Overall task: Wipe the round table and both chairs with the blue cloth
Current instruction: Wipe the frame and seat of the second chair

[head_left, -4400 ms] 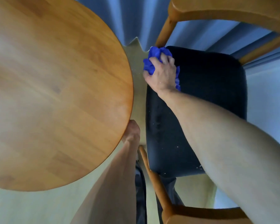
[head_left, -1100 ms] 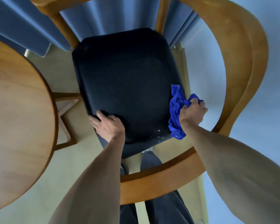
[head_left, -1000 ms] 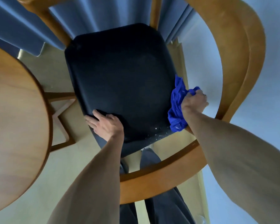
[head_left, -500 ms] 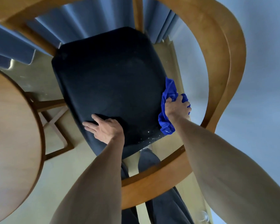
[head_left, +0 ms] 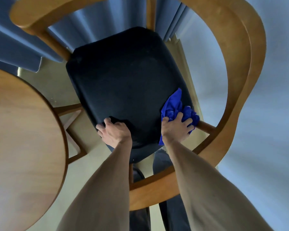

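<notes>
While the right hand (head_left: 176,129) presses the bunched blue cloth (head_left: 173,105) against the near right corner of the dark seat (head_left: 127,84), its fingers are curled into the fabric and grip it. The left hand (head_left: 114,131) rests on the seat's near left edge, fingers bent over the rim, apparently steadying the chair (head_left: 237,67).

Several things could go wrong from here. Only a small wad of cloth meets the seat, so the hand may skim strips of cushion and leave them unwiped. One loose end sticks up toward the middle of the seat and another hangs off the front edge; either could snag on the wooden strut (head_left: 205,127) just beside the knuckles, dragging the cloth out of the grip. A hard push toward the back could shift the chair if the left hand lets go. The round table (head_left: 23,130) stands close on the left, so a wide sweep risks an elbow knocking its edge. Whether the wooden armrest has been wiped cannot be told.
</notes>
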Motion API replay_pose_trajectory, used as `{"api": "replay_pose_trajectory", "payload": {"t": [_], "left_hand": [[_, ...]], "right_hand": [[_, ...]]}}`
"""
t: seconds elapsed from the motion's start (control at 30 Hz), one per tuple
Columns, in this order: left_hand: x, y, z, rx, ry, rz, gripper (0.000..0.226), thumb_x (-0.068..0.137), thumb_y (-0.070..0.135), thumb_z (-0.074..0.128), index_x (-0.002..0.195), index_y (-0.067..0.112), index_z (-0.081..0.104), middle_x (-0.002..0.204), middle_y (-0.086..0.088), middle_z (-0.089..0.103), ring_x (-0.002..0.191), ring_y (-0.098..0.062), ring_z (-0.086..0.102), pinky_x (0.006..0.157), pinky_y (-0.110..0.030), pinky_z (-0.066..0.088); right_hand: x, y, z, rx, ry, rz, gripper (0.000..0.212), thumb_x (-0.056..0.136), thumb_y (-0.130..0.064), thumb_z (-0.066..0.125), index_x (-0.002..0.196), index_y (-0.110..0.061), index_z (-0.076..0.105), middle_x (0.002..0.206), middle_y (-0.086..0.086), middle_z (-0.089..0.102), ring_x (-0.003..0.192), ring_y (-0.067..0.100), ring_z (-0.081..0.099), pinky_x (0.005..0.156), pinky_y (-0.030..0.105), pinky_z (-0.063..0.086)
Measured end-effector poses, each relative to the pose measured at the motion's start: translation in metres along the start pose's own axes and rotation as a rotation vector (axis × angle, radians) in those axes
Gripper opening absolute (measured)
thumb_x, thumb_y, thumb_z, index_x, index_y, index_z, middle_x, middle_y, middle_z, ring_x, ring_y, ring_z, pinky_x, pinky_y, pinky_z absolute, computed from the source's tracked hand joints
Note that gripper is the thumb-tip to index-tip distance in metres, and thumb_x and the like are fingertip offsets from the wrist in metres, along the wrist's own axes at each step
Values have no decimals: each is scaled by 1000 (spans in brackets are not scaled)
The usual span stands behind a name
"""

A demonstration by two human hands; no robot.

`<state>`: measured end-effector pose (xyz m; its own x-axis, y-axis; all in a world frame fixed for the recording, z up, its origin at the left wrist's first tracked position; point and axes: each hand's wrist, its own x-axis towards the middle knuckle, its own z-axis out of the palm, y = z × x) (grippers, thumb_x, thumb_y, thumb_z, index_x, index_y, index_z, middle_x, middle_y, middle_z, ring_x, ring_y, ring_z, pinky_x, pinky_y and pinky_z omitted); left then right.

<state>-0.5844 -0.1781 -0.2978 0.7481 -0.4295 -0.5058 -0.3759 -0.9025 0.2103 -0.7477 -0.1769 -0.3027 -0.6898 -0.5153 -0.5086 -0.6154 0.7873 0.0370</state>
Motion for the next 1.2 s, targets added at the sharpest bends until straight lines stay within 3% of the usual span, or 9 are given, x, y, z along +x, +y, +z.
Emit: {"api": "replay_pose_trajectory", "payload": {"t": [0.13, 0.3, 0.47, 0.67, 0.73, 0.83, 0.93, 1.0, 1.2], "left_hand": [[10, -16, -17, -3, -49, 67, 37, 85, 15, 50, 120, 18, 62, 118, -10, 50, 104, -33, 56, 89, -38, 45], [27, -32, -30, -43, -83, 137, 40, 86, 13, 47, 124, 19, 57, 119, -10, 57, 103, -33, 59, 87, -36, 46], [26, -35, -26, -27, -64, 213, 44, 86, 11, 48, 129, 19, 52, 133, -9, 48, 121, -31, 46, 98, -41, 46], [6, -3, -5, -3, -39, 385, 47, 84, 9, 48, 130, 15, 54, 153, -8, 32, 134, -32, 34, 107, -44, 33], [-1, 10, 0, -3, -45, 409, 46, 85, 9, 48, 130, 16, 53, 154, -7, 30, 134, -30, 33, 107, -44, 33], [-12, 27, 5, 5, -65, 441, 45, 86, 7, 48, 130, 16, 53, 153, -6, 33, 132, -29, 35, 104, -44, 35], [-19, 37, 5, 6, -89, 435, 44, 87, 7, 48, 130, 15, 53, 151, -5, 35, 131, -29, 37, 103, -44, 37], [-19, 42, 2, -16, -89, 395, 45, 87, 7, 47, 131, 15, 53, 150, -6, 36, 131, -30, 38, 102, -46, 38], [-23, 49, -3, 13, -93, 453, 47, 86, 6, 46, 131, 16, 51, 144, -5, 41, 124, -28, 43, 98, -49, 44]], "right_hand": [[-66, 3, 38, 296, -140, 250, 64, 91, -58, 47, 146, -31, 28, 151, 22, 21, 131, 47, 30, 102, 53, 40], [-113, -14, 65, 378, -192, 399, 75, 91, -67, 38, 153, -32, 13, 153, 25, 20, 134, 48, 28, 109, 54, 33], [-97, -9, 56, 524, -71, 497, 66, 88, -58, 52, 143, -28, 31, 138, 18, 44, 123, 41, 43, 98, 52, 43], [-50, -22, 31, 527, -4, 558, 48, 87, -31, 56, 135, -25, 49, 139, 10, 47, 127, 36, 37, 106, 50, 37], [-35, -24, 23, 502, 32, 503, 44, 88, -27, 56, 132, -23, 50, 138, 9, 49, 126, 35, 38, 105, 48, 37], [-5, -31, -2, 571, 129, 185, 41, 89, -22, 59, 129, -18, 55, 133, 7, 57, 123, 32, 42, 103, 42, 39], [26, -41, -36, 624, 138, -98, 48, 88, -37, 60, 132, -19, 54, 126, 3, 62, 119, 26, 52, 98, 38, 43], [38, -47, -51, 611, 137, -155, 50, 90, -44, 55, 135, -21, 52, 123, 2, 65, 117, 24, 56, 97, 38, 44], [32, -43, -52, 504, 166, -109, 34, 97, -24, 46, 128, -15, 55, 116, 11, 66, 111, 33, 57, 96, 45, 45]]}}
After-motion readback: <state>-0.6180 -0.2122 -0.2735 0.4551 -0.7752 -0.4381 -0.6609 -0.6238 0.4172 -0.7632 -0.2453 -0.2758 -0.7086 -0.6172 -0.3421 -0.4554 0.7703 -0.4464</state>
